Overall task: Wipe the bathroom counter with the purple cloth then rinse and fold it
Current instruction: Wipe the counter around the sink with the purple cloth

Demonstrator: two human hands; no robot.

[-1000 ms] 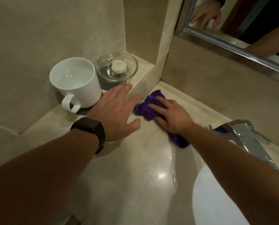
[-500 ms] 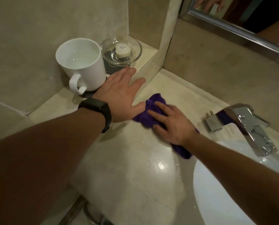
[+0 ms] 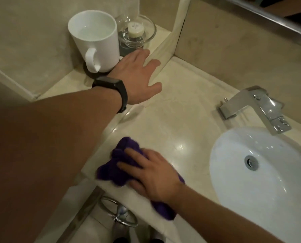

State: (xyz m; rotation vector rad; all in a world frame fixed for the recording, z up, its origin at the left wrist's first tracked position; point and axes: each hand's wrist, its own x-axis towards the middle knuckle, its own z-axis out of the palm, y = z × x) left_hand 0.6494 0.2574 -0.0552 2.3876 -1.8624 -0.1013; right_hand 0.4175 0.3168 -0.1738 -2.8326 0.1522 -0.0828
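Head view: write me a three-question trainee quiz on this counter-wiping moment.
1. True or false: the right hand presses the purple cloth at the front edge of the counter.
2. What stands closest to the left hand? A) white mug B) toothbrush C) spray bottle
3. Fill in: the left wrist wears a black ____.

Key: 1 true; 2 A; 3 band.
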